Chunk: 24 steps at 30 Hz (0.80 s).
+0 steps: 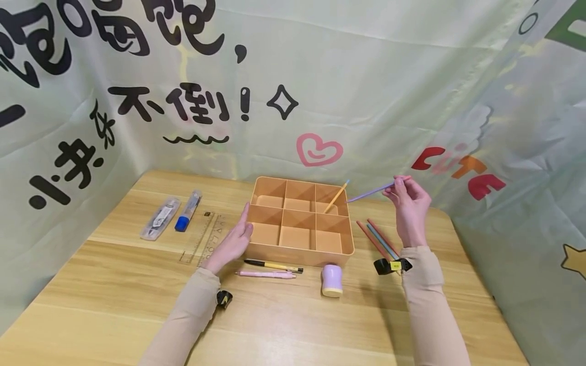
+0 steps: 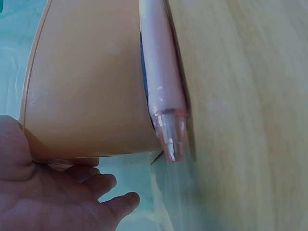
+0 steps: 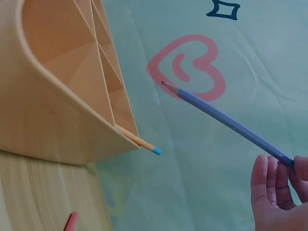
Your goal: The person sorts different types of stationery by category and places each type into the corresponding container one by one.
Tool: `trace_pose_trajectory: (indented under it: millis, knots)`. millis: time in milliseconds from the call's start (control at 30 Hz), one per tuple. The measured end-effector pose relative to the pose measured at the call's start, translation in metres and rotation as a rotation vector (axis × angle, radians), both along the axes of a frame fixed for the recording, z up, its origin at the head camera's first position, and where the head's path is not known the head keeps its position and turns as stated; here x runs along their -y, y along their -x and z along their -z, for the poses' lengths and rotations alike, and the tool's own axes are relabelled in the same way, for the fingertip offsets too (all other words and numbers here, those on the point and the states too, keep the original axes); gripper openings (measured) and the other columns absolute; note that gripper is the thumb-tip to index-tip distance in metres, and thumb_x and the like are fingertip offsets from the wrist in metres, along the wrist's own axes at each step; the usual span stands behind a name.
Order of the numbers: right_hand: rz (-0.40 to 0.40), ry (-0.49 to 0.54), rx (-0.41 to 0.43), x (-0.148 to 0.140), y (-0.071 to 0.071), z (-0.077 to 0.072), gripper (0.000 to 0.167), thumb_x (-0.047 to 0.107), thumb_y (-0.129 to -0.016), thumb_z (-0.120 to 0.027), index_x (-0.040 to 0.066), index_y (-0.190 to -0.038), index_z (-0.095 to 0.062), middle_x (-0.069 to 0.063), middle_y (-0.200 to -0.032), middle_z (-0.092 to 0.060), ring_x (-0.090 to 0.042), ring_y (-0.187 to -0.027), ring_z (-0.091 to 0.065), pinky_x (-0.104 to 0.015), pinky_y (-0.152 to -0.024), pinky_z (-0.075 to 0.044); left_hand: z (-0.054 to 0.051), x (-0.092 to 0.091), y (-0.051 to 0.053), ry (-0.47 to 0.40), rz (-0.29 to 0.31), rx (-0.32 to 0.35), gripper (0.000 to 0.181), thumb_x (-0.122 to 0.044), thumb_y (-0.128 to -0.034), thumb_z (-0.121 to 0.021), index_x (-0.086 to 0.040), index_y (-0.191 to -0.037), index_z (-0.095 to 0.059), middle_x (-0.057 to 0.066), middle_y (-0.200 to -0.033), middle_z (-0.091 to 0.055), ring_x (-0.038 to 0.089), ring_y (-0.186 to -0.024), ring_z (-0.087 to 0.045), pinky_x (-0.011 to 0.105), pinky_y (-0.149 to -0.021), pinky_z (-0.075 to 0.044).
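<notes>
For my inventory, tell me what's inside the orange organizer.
One yellow pencil leans in the back-right compartment of the orange organizer, blue end up. Its own walls hide part of the compartment floors.

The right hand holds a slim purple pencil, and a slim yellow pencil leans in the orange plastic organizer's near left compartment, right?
Not near left: the head view shows the yellow pencil leaning in the far right compartment. The rest holds.

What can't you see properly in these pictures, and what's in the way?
Near parts of the loose pencils: head view, behind the black wrist camera.
Numbers on the ruler: head view, too small.
Lettering on the clear case: head view, too small.
Markings on the purple pencil: right wrist view, blurred near the right hand.
</notes>
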State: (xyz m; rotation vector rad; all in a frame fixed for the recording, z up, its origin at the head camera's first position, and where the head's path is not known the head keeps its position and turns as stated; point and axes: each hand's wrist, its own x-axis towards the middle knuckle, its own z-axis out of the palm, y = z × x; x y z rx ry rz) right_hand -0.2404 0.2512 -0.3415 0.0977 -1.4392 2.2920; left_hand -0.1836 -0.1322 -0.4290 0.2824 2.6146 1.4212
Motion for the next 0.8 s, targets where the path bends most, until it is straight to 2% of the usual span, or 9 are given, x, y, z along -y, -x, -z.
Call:
trace_pose_trajectory:
  millis: [167, 300, 533, 800]
  knots:
    - [-0.032, -0.052, 0.062, 0.004, 0.008, -0.003, 0.012, 0.009, -0.097, -0.063, -0.002, -0.098, -0.07, -0.008, -0.09, -0.064, -0.017, -0.074, -0.066, -0.024, -0.07, -0.062, 0.001, 0.0, 0.0, -0.003, -0.005, -0.002, 0.065, -0.014, -0.1095, -0.025, -0.009, -0.16, 0.015, 0.017, -0.169, 0.009, 0.04, -0.156, -0.009, 0.051, -0.129, -0.007]
    - [-0.047, -0.054, 0.093, 0.005, 0.013, -0.003, 0.011, 0.008, -0.097, -0.062, 0.0, -0.098, -0.07, -0.006, -0.088, -0.065, -0.016, -0.071, -0.066, -0.024, -0.069, -0.063, 0.001, 0.0, 0.001, -0.004, -0.006, -0.003, 0.066, -0.014, -0.1093, -0.027, -0.009, -0.16, 0.015, 0.016, -0.169, 0.009, 0.041, -0.155, -0.01, 0.051, -0.129, -0.007]
    - [-0.024, -0.004, 0.126, 0.004, 0.021, -0.001, 0.011, 0.009, -0.097, -0.063, 0.0, -0.096, -0.069, -0.009, -0.086, -0.062, -0.017, -0.067, -0.067, -0.025, -0.065, -0.063, 0.001, -0.002, 0.001, -0.009, 0.001, -0.004, 0.065, -0.014, -0.1094, -0.026, -0.008, -0.16, 0.014, 0.017, -0.169, 0.009, 0.041, -0.156, -0.009, 0.051, -0.129, -0.007]
    - [-0.02, -0.041, 0.197, 0.007, 0.033, 0.005, 0.011, 0.01, -0.098, -0.062, 0.003, -0.094, -0.068, -0.008, -0.085, -0.063, -0.015, -0.067, -0.067, -0.023, -0.065, -0.062, 0.001, -0.001, 0.001, -0.015, 0.0, 0.008, 0.066, -0.015, -0.1095, -0.026, -0.011, -0.16, 0.016, 0.016, -0.17, 0.01, 0.04, -0.156, -0.008, 0.052, -0.129, -0.006]
